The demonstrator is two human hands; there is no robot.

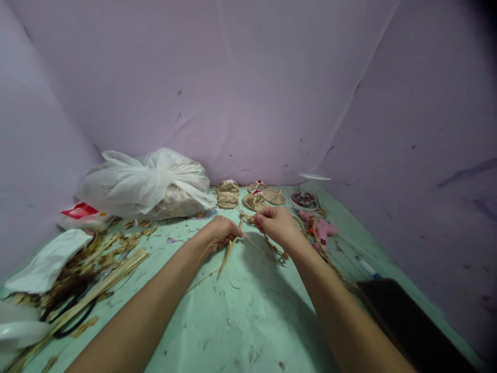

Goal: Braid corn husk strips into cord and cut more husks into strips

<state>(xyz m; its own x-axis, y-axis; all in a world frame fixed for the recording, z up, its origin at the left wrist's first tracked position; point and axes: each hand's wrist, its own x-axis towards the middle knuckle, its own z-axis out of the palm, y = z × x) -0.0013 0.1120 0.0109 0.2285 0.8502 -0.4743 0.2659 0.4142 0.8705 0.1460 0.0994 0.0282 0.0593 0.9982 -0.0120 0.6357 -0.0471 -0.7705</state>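
Between my two hands runs a braid of dried plant fibre (245, 215). My left hand (222, 232) is closed, pinching pale fibre strands (226, 257) whose loose ends hang below the fingers. Higher and to the right, my right hand (275, 221) pinches the braided part between thumb and fingers. A twisted length of the braid (276, 250) trails under the right wrist onto the green surface. Just beyond the hands lie small woven slippers, one pair (228, 194) with a white trim and another (254, 201) with red and white trims.
A tied white plastic bag (155, 181) stands at the back left. Dried fibre strips (104, 277) and black-handled scissors (73, 313) lie at the left. On the right are a pink glue gun (324, 230), a round container of small items (303, 199) and a dark flat object (407, 321). Purple walls enclose the surface.
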